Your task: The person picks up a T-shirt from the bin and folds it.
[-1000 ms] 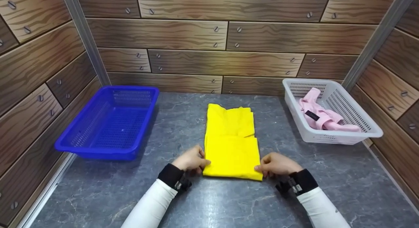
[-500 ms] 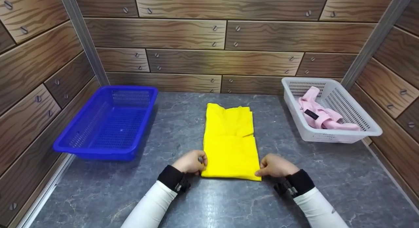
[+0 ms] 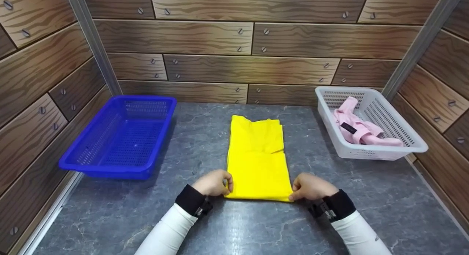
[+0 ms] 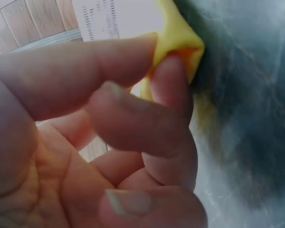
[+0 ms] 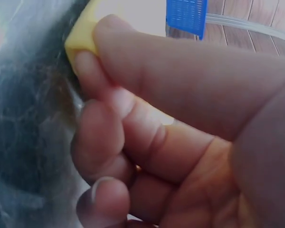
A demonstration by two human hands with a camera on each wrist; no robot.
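Observation:
A yellow garment, folded into a long rectangle, lies flat on the grey marbled table. At its near left corner my left hand pinches the edge; in the left wrist view the index fingertip is tucked inside the fold of the yellow cloth with the thumb on top. My right hand pinches the near right corner the same way, thumb over the cloth and a fingertip inside the fold. The other fingers of both hands are curled loosely beneath. The garment's underside is hidden.
A blue plastic basket stands at the left with nothing in it. On the right is a white basket holding a crumpled pink garment with a black label. Wood-patterned panels enclose the table on three sides.
Both thumbs have slid outward to the near corners of the yellow garment, the left a little left and nearer, the right slightly right. The near fold looks flatter; the baskets have not moved.

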